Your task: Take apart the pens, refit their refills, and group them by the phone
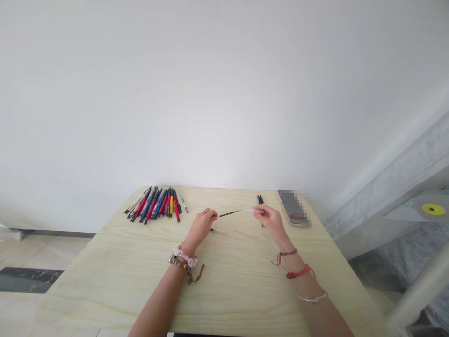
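My left hand point(202, 224) is closed in a pinch on a thin black pen refill point(229, 214), which points right toward my other hand. My right hand point(271, 220) is closed on a clear pen barrel point(253, 211), its open end facing the refill's tip a short gap away. A small dark pen part point(212, 230) lies on the wooden table point(224, 281) just under my left hand. Behind my right hand lie two dark pens point(260, 200).
A fanned heap of several red, blue, black and yellow pens point(156, 204) lies at the table's far left, with one clear pen point(183, 201) beside it. A phone point(293, 208) lies flat at the far right. A white wall stands right behind the table.
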Tool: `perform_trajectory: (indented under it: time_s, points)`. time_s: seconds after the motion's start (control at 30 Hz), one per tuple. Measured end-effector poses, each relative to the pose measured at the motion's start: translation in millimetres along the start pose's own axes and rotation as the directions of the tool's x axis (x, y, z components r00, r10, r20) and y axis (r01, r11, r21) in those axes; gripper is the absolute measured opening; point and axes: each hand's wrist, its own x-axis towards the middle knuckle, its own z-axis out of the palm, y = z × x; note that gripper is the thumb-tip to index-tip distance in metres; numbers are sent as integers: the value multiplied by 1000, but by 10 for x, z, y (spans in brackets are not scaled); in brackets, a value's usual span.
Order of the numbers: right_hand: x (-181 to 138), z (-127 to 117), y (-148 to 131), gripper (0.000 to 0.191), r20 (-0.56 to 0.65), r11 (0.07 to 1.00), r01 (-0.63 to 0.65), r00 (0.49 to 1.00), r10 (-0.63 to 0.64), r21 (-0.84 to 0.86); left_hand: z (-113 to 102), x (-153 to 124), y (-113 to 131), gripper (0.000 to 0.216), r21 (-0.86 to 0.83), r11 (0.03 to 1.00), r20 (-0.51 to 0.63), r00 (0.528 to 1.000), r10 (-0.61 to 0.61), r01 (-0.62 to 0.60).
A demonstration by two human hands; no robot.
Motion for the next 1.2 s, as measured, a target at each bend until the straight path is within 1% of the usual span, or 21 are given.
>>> perform_trajectory:
  time_s: [0.3,0.47,0.57,0.67,0.77,0.87,0.93,1.03,1.1,1.17,1.2]
  points:
    - [-11,14,-12,20,45,998,27,999,-24,-62,0,-3,4,17,12,1000,11,1000,12,-12]
    - [-31,36,-64,15,113,991,53,993,-39,-125,-3,-6,56,17,-9,999,22,999,35,-34]
    - [-70,104,-64,17,152,992,50,988,-32,-120,20,-12,134,15,-35,998,25,998,58,-57]
    - [-113,207,-23,21,156,1000,9,988,-7,-9,49,-27,232,15,-89,992,25,995,96,-94]
    - [-139,296,22,21,123,973,-77,991,52,217,67,-44,306,15,-160,982,-1,995,104,-103]
    - [-158,349,23,21,140,897,-162,984,113,412,84,-51,342,14,-226,971,-25,997,79,-83]
    - [-176,375,5,21,204,831,-240,966,156,502,103,-49,354,13,-254,965,-33,998,52,-59]
    - [-202,409,-8,25,301,727,-346,933,199,593,126,-41,362,14,-296,955,-27,1000,11,-18]
    - [-201,418,4,27,302,680,-362,929,213,638,119,-37,347,16,-329,944,1,1000,-3,3]
    - [-180,403,25,28,257,650,-345,939,230,677,85,-37,299,19,-333,943,52,999,13,6]
    - [-164,386,33,29,230,642,-329,944,237,692,61,-39,262,21,-306,952,82,996,31,-4]
